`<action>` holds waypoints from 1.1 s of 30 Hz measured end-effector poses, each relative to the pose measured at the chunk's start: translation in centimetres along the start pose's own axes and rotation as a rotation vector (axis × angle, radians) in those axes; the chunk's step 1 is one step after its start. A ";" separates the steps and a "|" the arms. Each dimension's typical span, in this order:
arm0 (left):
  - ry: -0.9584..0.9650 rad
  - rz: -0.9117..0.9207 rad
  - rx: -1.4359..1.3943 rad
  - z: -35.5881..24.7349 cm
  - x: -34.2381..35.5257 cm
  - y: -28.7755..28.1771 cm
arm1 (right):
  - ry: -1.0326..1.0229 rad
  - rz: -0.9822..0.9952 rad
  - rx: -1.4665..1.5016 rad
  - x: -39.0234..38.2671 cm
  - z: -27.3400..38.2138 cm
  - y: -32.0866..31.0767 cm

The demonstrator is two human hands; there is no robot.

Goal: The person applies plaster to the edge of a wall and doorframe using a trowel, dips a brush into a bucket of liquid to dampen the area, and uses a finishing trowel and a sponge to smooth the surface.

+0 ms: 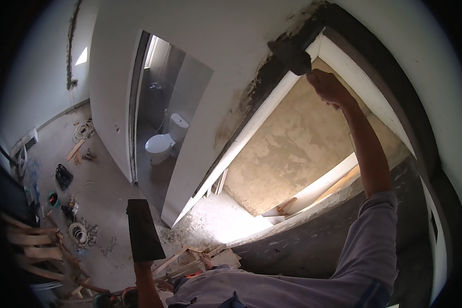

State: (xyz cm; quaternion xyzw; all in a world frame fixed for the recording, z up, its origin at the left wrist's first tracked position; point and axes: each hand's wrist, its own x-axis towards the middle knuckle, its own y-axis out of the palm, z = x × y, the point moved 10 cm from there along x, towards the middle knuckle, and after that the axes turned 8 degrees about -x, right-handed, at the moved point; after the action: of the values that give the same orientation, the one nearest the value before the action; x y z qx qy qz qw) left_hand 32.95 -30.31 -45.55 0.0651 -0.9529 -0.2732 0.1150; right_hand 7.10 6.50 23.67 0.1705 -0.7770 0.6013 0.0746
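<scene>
My right hand (328,88) reaches high up to the window opening, its fingers closed round the handle of a trowel (299,55). The dark blade lies against the band of wet dark mortar (264,77) along the edge of the opening. Low on the left, my left hand (143,268) holds up a dark flat rectangular plate (144,231). That plate hides most of the left fingers. Dark mortar also covers the frame's other side (390,61), to the right of my right arm.
A doorway on the left shows a white toilet (161,146). Coiled cable (78,233), a black bag (63,176) and wood scraps lie on the floor. Broken timber (36,246) is piled at lower left, with more wooden boards (190,264) below me. A dark wall (292,256) runs under the opening.
</scene>
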 end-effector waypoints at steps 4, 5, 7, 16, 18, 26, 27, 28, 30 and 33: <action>-0.026 0.011 -0.217 1.6 -0.6 -0.1 | -0.011 -0.211 -0.257 1.4 -2.8 -1.4; -0.026 0.002 -0.255 1.6 -0.8 -0.5 | 0.114 -0.139 -0.142 1.0 -2.2 -2.2; -0.016 0.007 -0.321 1.9 -0.8 -0.5 | 0.120 -0.203 -0.072 1.7 -3.2 -4.2; 0.314 0.005 0.530 -3.2 -0.9 1.1 | 0.230 0.150 0.603 -0.4 -2.4 8.0; 0.253 -0.040 0.453 -0.1 -1.2 -2.4 | 0.211 0.230 0.588 -1.3 -0.3 11.6; 0.225 0.109 -0.185 -4.8 -0.7 1.0 | 0.007 -0.018 0.017 1.0 -2.9 6.2; 0.184 0.129 -0.381 -4.4 -0.8 0.5 | 0.040 -0.055 0.015 1.3 -2.6 3.8; 0.138 0.151 -0.582 -3.8 -0.9 0.3 | 0.079 -0.092 0.011 1.4 -2.6 1.2; 0.035 0.204 -0.997 -2.1 -1.0 0.4 | 0.198 -0.162 0.020 1.3 -4.0 -2.6; 0.076 0.038 -0.635 0.5 -2.1 -1.6 | 0.145 -0.157 0.061 0.7 -3.8 -2.4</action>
State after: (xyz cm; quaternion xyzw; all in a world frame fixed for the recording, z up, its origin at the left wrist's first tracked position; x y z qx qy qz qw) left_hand 34.94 -31.07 -47.19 0.0183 -0.8159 -0.5522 0.1702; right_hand 6.93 9.48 27.13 0.1891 -0.7351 0.6279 0.1723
